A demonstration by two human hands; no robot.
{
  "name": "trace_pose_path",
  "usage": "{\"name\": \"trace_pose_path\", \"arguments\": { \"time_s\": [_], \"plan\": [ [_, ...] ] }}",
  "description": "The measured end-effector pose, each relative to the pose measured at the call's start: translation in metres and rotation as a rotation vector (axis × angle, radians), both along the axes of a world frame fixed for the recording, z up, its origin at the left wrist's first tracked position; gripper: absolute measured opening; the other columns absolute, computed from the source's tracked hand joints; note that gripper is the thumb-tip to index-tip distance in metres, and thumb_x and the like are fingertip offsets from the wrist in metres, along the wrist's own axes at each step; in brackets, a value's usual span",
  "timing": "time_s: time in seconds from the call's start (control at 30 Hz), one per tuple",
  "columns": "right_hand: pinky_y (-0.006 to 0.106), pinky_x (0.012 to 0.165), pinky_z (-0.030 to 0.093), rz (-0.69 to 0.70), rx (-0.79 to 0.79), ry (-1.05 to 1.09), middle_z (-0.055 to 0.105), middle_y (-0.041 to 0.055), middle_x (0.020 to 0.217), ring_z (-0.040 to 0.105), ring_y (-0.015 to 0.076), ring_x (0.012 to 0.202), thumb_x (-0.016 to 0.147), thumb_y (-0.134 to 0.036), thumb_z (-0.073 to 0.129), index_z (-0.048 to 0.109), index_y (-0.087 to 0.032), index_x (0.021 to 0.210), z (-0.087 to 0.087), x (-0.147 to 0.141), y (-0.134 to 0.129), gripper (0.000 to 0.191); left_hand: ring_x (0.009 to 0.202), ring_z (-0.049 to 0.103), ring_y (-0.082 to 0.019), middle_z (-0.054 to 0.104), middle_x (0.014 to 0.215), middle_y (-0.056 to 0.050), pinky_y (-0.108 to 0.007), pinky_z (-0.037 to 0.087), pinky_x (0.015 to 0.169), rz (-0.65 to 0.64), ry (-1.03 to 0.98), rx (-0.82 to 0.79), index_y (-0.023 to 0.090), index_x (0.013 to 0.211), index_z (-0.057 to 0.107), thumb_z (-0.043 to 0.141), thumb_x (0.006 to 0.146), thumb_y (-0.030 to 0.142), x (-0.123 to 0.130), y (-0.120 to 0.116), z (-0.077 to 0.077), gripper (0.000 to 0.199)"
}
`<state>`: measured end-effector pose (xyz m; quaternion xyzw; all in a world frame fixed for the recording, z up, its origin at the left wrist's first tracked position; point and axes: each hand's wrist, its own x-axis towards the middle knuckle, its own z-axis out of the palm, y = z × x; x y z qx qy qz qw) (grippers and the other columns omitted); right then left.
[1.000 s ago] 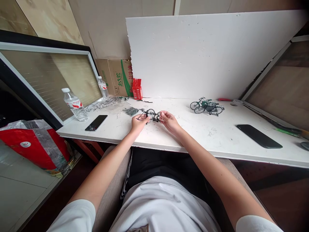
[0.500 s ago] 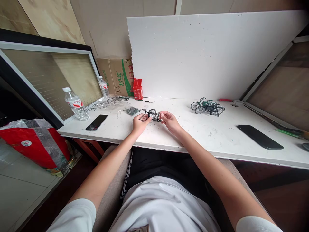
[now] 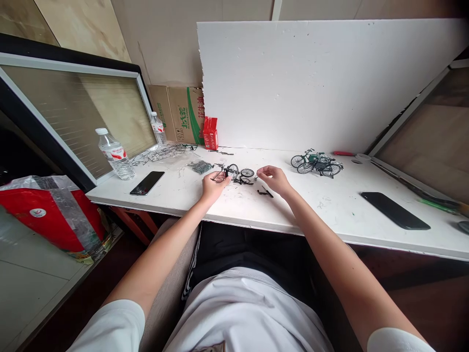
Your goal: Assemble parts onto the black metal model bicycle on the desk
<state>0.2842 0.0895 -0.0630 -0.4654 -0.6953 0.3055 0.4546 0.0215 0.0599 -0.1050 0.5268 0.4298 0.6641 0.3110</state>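
Observation:
My left hand (image 3: 216, 186) is closed around a small black model bicycle (image 3: 230, 170), partly built, holding it just above the table. Thumb and fingers of my right hand (image 3: 273, 178) come together over the table, to the right of the bicycle; whatever is between the fingertips is too small to name. Between the hands lies a loose model wheel (image 3: 247, 172), with black bicycle parts (image 3: 243, 181) in front of it. Thin black pieces (image 3: 266, 191) rest on the white table (image 3: 238, 208) below my right hand.
Two model bicycles (image 3: 317, 164) stand at the right. Phones lie on both sides, a black one (image 3: 394, 210) at right and another (image 3: 147, 183) at left. Water bottles (image 3: 116, 155), a bag of small parts (image 3: 201, 167), part frames (image 3: 164, 154) and a red box (image 3: 210, 133) sit at the left.
My right hand has moved right, away from the bicycle, uncovering the loose wheel and the thin black pieces. My left hand keeps its hold on the bicycle.

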Motion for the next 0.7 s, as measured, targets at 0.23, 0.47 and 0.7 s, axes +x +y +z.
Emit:
{"name": "trace_pose_path", "arguments": {
  "time_s": [0.23, 0.47, 0.7],
  "plan": [
    [0.03, 0.073, 0.048, -0.007, -0.015, -0.392, 0.081, 0.0091, 0.094, 0.068, 0.0216, 0.083, 0.093, -0.036, 0.068, 0.08, -0.017, 0.096, -0.011, 0.0, -0.001, 0.023, 0.073, 0.071, -0.019, 0.076, 0.084, -0.008, -0.03, 0.057, 0.07, -0.017, -0.022, 0.004, 0.016, 0.083, 0.073, 0.094, 0.069, 0.04, -0.001, 0.003, -0.003, 0.034],
    [0.033, 0.078, 0.047, -0.064, 0.062, -0.602, 0.08, 0.0118, 0.085, 0.067, 0.0274, 0.091, 0.095, -0.037, 0.067, 0.083, -0.017, 0.091, -0.011, -0.004, -0.005, 0.026, 0.071, 0.071, -0.018, 0.075, 0.081, -0.008, -0.029, 0.057, 0.069, -0.034, -0.049, 0.007, 0.015, 0.083, 0.074, 0.095, 0.069, 0.04, -0.001, 0.003, -0.003, 0.035],
    [0.033, 0.08, 0.053, -0.104, 0.169, -0.279, 0.081, 0.0136, 0.105, 0.069, 0.0237, 0.091, 0.102, -0.055, 0.06, 0.08, -0.016, 0.099, 0.028, -0.009, -0.021, 0.044, 0.07, 0.072, -0.018, 0.075, 0.08, -0.008, -0.03, 0.057, 0.069, -0.033, -0.087, 0.021, 0.015, 0.083, 0.073, 0.095, 0.069, 0.041, 0.0, 0.002, -0.002, 0.036]
  ]
}}
